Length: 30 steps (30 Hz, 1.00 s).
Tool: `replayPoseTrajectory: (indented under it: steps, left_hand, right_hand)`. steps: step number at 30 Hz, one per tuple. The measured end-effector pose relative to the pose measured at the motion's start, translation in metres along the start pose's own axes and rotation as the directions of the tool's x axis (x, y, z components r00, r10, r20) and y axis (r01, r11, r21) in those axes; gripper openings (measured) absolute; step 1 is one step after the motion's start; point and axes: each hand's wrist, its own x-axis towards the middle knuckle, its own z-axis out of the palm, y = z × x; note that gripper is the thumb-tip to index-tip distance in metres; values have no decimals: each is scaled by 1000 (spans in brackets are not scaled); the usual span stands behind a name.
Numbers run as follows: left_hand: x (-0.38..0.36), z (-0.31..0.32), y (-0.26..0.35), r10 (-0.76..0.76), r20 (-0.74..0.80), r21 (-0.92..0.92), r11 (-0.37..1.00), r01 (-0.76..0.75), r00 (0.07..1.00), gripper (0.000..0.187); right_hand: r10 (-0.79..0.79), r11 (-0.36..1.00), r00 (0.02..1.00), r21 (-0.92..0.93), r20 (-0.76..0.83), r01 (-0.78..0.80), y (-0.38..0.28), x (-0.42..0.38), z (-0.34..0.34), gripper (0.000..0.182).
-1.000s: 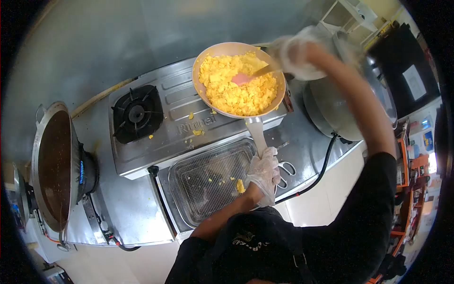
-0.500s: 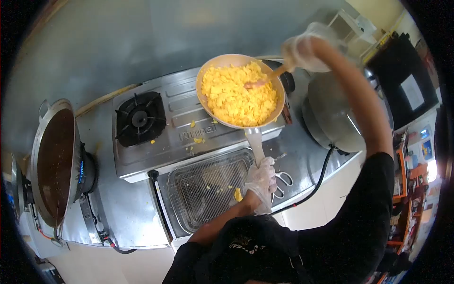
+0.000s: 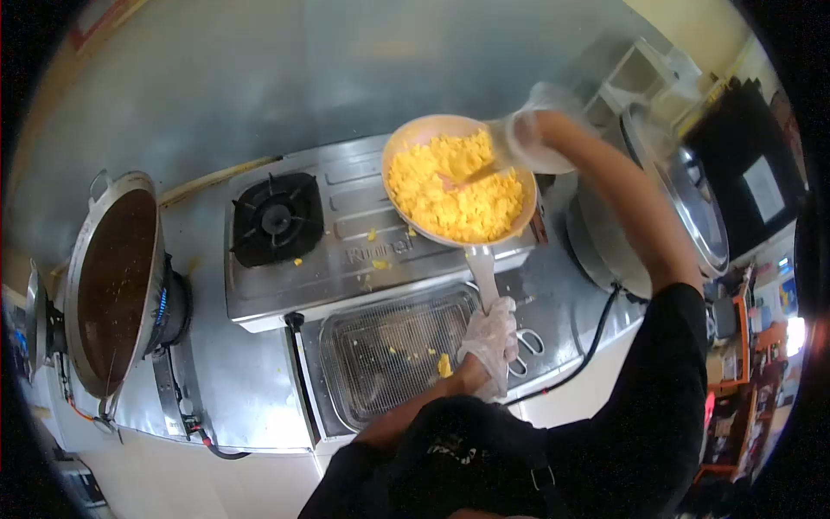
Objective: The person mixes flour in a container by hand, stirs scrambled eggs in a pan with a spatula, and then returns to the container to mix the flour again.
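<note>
A frying pan [image 3: 413,130] full of yellow scrambled eggs [image 3: 454,195] sits over the right side of the gas stove [image 3: 346,233]. My left hand [image 3: 489,337], in a clear plastic glove, is closed round the pan's pale handle [image 3: 482,270]. Above the pan's right rim, my gloved right hand [image 3: 529,140] grips a wooden spatula [image 3: 475,176], its tip among the eggs. Motion blurs that hand, and its fingers partly hide the spatula's upper end.
A bare burner [image 3: 276,220] is on the left. Below the stove lies a wire-mesh tray [image 3: 389,350] with egg scraps, beside scissors [image 3: 529,342]. A wide pan of brown liquid [image 3: 112,285] stands over a flame far left; a large pot [image 3: 596,229] stands right.
My right hand has come down and left, nearer the eggs, with the spatula. The view has shifted slightly, while my left hand stays on the pan handle.
</note>
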Motion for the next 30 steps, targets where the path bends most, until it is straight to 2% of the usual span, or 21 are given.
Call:
replayPoseTrajectory:
  steps: [2,5,6,7,8,9,11,12,15,16,17,19,21,22,23,25,27,30]
  left_hand:
    - [-7,8,2,7,36,-50,999,-5,999,13]
    - [-14,18,8,25,-106,169,986,-7,994,14]
    - [-11,13,9,24,-42,133,991,-19,999,15]
    - [-8,6,9,19,21,98,995,-21,1000,15]
    - [-7,3,6,10,88,60,998,-16,996,16]
    - [-9,4,1,13,26,85,996,-15,1000,16]
    - [-11,13,5,47,-84,138,990,-35,995,17]
    - [-13,17,7,55,-73,134,990,-45,996,17]
    - [-19,16,9,54,-54,111,993,-47,997,17]
    - [-18,15,9,44,-43,101,994,-40,998,17]
    - [-18,15,7,30,-31,88,996,-27,999,17]
    - [-16,19,6,11,-103,38,999,-7,995,13]
    - [-19,14,7,9,-131,70,998,0,991,11]
    - [-17,15,10,25,-105,111,994,-14,994,10]
    - [-17,14,9,35,-86,141,990,-22,996,10]
    - [-17,15,13,50,-81,144,989,-38,996,14]
    - [-19,13,8,31,-81,158,987,-18,996,17]
    - [-16,10,9,36,-53,146,989,-28,998,17]
  right_hand:
    - [146,980,983,149,-114,-128,-11,-18,-6,37]
    - [-49,998,996,44,-73,52,-6,-58,-74,34]
    - [128,990,989,51,69,-132,-39,-66,-107,37]
    - [298,949,930,37,216,-313,-59,-68,-120,39]
    - [257,935,966,253,-11,-246,-47,-59,-88,47]
    - [202,905,950,415,-236,-90,-36,-50,-56,56]
    - [220,965,969,171,-111,-200,-46,-47,-77,61]
    - [211,977,977,28,-28,-211,-46,-50,-91,63]
    - [441,896,889,-120,121,-428,-58,-53,-130,57]
    - [96,984,993,-156,66,-85,-33,-46,-119,56]
    - [180,983,983,-9,-33,-181,-22,-23,-104,59]
    - [383,897,906,305,-179,-319,-9,37,-54,65]
    - [301,937,941,228,-152,-263,-14,41,-49,59]
    - [116,993,993,-28,-32,-117,-19,24,-75,49]
    - [-49,963,989,-255,141,84,-30,5,-100,40]
    - [-117,915,971,-358,209,187,-45,-15,-113,27]
    - [48,987,998,-151,-26,-52,-52,-39,-99,20]
    - [355,931,886,201,-300,-305,-42,-71,-90,9]
